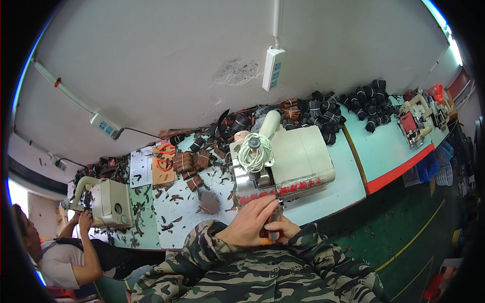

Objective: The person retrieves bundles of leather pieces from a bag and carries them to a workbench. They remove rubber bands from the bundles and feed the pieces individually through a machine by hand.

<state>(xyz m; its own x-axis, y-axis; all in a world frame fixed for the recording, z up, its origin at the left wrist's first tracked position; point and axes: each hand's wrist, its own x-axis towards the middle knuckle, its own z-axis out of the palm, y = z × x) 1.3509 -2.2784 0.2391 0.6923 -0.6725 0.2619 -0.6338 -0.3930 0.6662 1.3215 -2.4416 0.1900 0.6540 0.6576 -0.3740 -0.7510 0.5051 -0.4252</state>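
Head view: both my hands meet at the front edge of the cream machine (293,161). My left hand (250,222) and right hand (285,228) are closed around a dark strap piece (274,218), just below the machine's feed.

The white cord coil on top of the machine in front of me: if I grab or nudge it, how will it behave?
The white cord coil is loosely looped, so it will probably flop and sag rather than lift as one piece. It looks light for its bulk. It seems hung around a dark knob on the beige machine, so a sideways push may just snag or loosen loops.
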